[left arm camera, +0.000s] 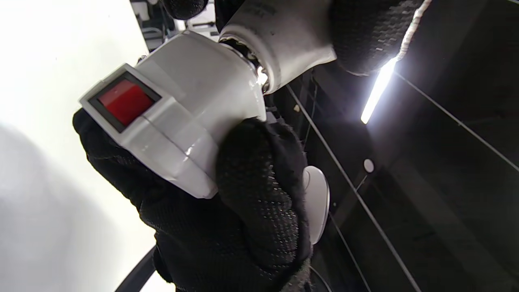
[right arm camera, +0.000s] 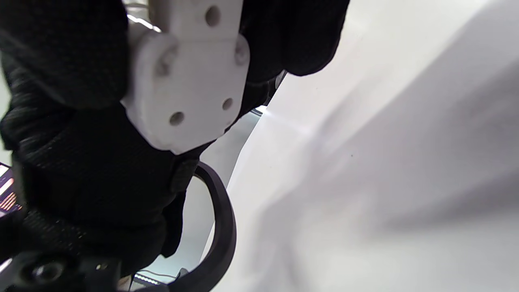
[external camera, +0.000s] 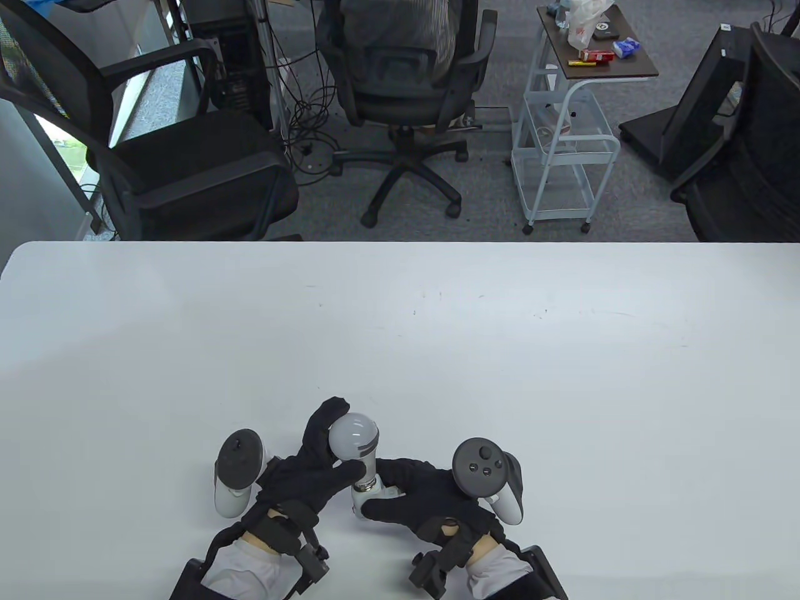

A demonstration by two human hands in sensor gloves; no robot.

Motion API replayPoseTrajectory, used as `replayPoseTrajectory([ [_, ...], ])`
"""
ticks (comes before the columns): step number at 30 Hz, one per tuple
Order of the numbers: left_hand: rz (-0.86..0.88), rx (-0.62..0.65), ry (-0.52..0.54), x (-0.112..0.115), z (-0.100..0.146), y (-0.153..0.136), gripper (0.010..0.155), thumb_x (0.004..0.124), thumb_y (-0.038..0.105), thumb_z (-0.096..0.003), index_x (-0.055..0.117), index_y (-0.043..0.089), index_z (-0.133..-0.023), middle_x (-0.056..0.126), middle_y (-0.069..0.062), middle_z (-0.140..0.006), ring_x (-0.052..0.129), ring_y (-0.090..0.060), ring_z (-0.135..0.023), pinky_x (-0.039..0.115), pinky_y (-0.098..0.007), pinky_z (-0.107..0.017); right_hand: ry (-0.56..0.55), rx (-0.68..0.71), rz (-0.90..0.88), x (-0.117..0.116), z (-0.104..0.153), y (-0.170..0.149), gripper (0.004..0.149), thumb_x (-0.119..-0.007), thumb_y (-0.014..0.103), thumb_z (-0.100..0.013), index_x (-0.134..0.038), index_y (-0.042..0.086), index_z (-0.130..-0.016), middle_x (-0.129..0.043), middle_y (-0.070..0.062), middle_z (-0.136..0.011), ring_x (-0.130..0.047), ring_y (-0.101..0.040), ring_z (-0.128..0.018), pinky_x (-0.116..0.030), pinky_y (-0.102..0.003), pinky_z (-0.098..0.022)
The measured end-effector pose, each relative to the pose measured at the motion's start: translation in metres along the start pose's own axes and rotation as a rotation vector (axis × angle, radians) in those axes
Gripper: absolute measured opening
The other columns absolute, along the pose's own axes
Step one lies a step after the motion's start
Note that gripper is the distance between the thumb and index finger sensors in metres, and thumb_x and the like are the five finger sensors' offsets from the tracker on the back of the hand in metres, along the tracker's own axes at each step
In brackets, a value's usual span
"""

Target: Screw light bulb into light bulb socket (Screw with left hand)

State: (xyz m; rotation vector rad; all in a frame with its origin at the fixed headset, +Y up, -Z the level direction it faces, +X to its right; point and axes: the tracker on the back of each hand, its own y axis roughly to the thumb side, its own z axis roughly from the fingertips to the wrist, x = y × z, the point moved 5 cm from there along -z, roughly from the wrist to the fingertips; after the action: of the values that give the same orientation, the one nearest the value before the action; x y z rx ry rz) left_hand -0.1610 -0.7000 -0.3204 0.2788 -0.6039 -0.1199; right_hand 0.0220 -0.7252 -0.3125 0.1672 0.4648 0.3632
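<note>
hands (external camera: 375, 487) grip bulb (external camera: 354, 439), socket (external camera: 369, 497) — lettering unreadable

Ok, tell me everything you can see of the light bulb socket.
The light bulb socket is a glossy white plastic block with a round collar and a red rocker switch set in a dark frame on one side. Its flat base shows several small round holes in the right wrist view. The right hand grips it low over the table, tilted. The light bulb, held by the left hand, sits with its neck in the collar.
</note>
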Motion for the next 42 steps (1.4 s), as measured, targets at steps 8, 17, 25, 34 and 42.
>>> replayPoseTrajectory([
  [8, -0.022, -0.092, 0.128, -0.018, 0.008, -0.011, 0.083, 0.074, 0.068, -0.0572, 0.026, 0.031, -0.114, 0.037, -0.025, -0.113, 0.034, -0.053, -0.108, 0.032, -0.085, -0.066, -0.035, -0.042, 0.224, 0.006, 0.003, 0.004, 0.063, -0.098, 0.042, -0.041, -0.078, 0.006, -0.089, -0.083, -0.02, -0.084, -0.076, -0.045, -0.08, -0.034, -0.079, -0.066],
  [17, 0.065, -0.07, 0.106, -0.02, 0.007, -0.014, 0.076, 0.077, 0.045, -0.0625, 0.032, 0.013, -0.116, 0.049, -0.024, -0.114, 0.047, -0.049, -0.108, 0.04, -0.083, -0.067, -0.016, -0.061, 0.276, 0.013, 0.001, -0.002, 0.063, -0.098, 0.043, -0.04, -0.08, 0.006, -0.088, -0.085, -0.02, -0.082, -0.078, -0.045, -0.078, -0.034, -0.079, -0.067],
  [25, 0.181, -0.084, 0.016, -0.008, 0.004, -0.024, 0.077, 0.072, 0.051, -0.0642, 0.028, 0.022, -0.12, 0.028, -0.029, -0.12, 0.024, -0.056, -0.109, 0.03, -0.085, -0.066, 0.018, -0.055, 0.184, 0.018, 0.001, -0.009, 0.063, -0.098, 0.043, -0.04, -0.081, 0.006, -0.088, -0.085, -0.02, -0.082, -0.079, -0.045, -0.077, -0.035, -0.079, -0.066],
  [34, 0.036, -0.142, 0.056, -0.011, 0.006, -0.024, 0.073, 0.075, 0.052, -0.0634, 0.033, 0.028, -0.118, 0.041, -0.026, -0.112, 0.041, -0.051, -0.107, 0.034, -0.084, -0.067, 0.031, -0.062, 0.243, 0.017, 0.001, -0.007, 0.063, -0.099, 0.043, -0.04, -0.081, 0.006, -0.087, -0.086, -0.02, -0.081, -0.079, -0.045, -0.076, -0.035, -0.079, -0.066],
  [42, 0.134, -0.086, -0.029, -0.004, 0.002, -0.022, 0.077, 0.074, 0.042, -0.0631, 0.029, 0.013, -0.12, 0.039, -0.026, -0.119, 0.033, -0.054, -0.109, 0.031, -0.086, -0.066, 0.105, -0.067, 0.181, 0.014, -0.002, -0.014, 0.063, -0.099, 0.043, -0.04, -0.081, 0.006, -0.087, -0.086, -0.02, -0.081, -0.08, -0.045, -0.076, -0.034, -0.08, -0.066],
])
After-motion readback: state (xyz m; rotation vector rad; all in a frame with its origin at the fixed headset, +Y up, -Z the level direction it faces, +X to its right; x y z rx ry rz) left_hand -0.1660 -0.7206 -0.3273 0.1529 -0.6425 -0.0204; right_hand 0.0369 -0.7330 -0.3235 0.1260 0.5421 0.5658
